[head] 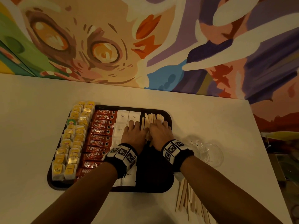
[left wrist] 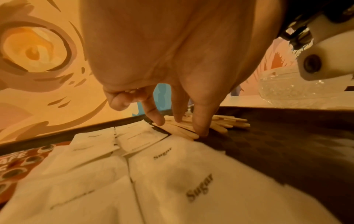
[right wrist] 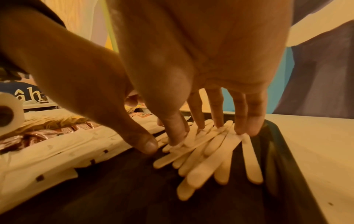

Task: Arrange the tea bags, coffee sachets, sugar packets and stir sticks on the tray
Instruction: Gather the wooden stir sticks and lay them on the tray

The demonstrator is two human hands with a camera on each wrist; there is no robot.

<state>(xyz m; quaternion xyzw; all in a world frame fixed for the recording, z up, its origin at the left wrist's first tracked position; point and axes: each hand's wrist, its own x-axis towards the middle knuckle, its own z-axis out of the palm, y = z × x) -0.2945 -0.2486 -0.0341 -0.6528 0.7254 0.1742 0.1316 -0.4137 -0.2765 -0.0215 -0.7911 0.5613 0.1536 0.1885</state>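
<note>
Black tray [head: 168,183], frame centre: two columns of yellow tea bags [head: 71,139], one column of red coffee sachets [head: 98,139], white sugar packets [head: 123,117], pale wooden stir sticks [right wrist: 210,153] fanned at upper right. Left hand [head: 134,135] and right hand [head: 160,133], fingers straight, press the sticks.

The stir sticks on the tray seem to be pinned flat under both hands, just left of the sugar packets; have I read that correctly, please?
Not quite: the stir sticks lie right of the sugar packets, not left, as the head view shows. The rest holds: the left hand and right hand press them flat on the tray.
</note>
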